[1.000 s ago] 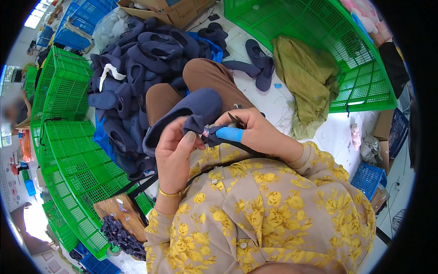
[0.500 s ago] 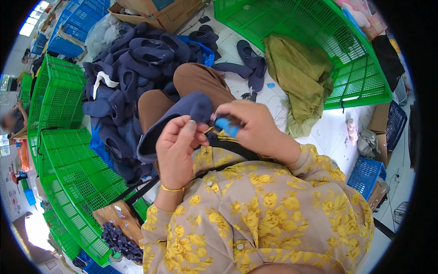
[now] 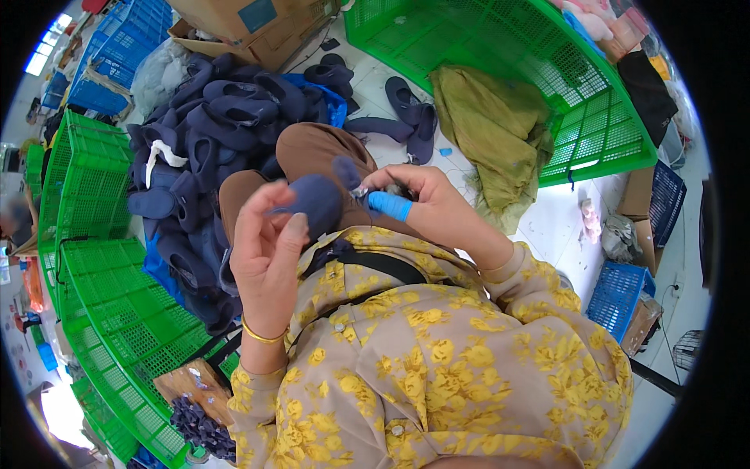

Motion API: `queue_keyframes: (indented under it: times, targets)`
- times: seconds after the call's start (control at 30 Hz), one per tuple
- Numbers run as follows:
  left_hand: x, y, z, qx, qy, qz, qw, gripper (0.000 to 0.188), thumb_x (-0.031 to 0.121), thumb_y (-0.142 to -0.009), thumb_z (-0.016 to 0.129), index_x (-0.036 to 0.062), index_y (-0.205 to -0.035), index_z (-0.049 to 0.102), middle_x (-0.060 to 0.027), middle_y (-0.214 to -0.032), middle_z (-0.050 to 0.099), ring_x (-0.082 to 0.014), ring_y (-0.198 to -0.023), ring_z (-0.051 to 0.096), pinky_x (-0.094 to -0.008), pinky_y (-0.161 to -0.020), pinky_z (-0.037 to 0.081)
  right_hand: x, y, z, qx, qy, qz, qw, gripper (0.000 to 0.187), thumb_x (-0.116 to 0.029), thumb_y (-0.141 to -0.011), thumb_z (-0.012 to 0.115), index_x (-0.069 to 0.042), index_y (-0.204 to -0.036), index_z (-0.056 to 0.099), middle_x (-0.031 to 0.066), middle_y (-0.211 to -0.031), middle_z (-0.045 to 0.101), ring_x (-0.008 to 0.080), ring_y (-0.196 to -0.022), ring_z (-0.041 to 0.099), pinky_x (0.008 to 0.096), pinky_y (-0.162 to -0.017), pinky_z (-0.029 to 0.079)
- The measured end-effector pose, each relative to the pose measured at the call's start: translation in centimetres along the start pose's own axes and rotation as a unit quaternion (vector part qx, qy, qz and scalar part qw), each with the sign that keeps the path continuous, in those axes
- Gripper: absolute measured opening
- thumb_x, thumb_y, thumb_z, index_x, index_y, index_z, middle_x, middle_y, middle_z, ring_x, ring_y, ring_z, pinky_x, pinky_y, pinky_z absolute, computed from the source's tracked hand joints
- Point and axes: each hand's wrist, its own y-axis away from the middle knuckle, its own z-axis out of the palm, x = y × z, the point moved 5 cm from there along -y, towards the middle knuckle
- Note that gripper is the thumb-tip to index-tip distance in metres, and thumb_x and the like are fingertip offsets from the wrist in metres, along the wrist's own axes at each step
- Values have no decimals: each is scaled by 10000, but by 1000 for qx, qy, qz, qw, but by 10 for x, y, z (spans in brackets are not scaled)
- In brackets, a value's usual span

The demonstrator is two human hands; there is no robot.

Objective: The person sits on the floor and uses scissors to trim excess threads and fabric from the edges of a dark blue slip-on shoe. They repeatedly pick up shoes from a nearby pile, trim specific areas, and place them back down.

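Note:
A navy fabric shoe [image 3: 319, 205] is over my lap, its rounded end toward the right. My left hand [image 3: 267, 246] is in front of the shoe's left part, fingers spread and slightly smeared by motion, thumb apart. My right hand [image 3: 433, 209] is closed, with blue tape [image 3: 390, 205] wrapped around its thumb. A small tool with a metal tip [image 3: 359, 192] sticks out of its fingers; the fingers hide most of it. Beside that tip is a small navy piece [image 3: 345, 172], blurred, and I cannot tell whether it is part of the shoe.
Left of my knees lies a large heap of navy shoes [image 3: 223, 117] on blue sheeting. Green crates [image 3: 117, 289] line the left; another green crate [image 3: 601, 129] stands at the far right. An olive sack [image 3: 488, 125] and several loose shoes [image 3: 422, 129] lie ahead. Dark scraps [image 3: 201, 426] sit at lower left.
My left fingers have parted from their pinch at the shoe and moved left. The shoe has turned and now sits lower behind them. A small navy piece now shows by the right hand.

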Motion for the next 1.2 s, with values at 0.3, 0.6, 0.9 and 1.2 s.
queue_keyframes:
  times: [0.3, 0.6, 0.9, 1.2]
  targets:
    - [22, -8, 4, -149, -306, 106, 934, 150, -14, -809, 672, 13, -956, 670, -48, -805, 649, -90, -683, 603, -216, -614, 476, -22, -13, 6, -22, 118, -117, 986, 169, -66, -870, 632, -52, -1038, 630, -34, -826, 592, 39, -732, 506, 220, -641, 431]
    - [-2, 15, -13, 119, -258, 155, 946, 166, -40, -830, 668, 21, -885, 524, -14, -793, 539, -43, -608, 518, -169, -541, 420, -2, -4, 43, -4, 38, -62, 997, 127, -135, -891, 615, -15, -933, 610, 11, -687, 541, 77, -627, 459, 256, -574, 405]
    - [-1, 30, 12, 34, -291, 220, 931, 261, -64, -745, 687, -12, -984, 596, -135, -972, 607, -177, -720, 614, -240, -622, 510, -1, -8, 57, 60, 65, -72, 993, 207, -197, -866, 615, -16, -963, 641, 120, -729, 622, 218, -611, 579, 330, -569, 445]
    - [-31, 30, -18, 57, 14, -58, 997, 323, 9, -886, 605, -4, -1177, 464, -59, -911, 592, -95, -722, 574, -215, -660, 500, 4, 4, 56, 1, 288, -143, 947, 163, -129, -743, 630, -43, -881, 622, 118, -776, 634, 302, -702, 619, 398, -588, 470]
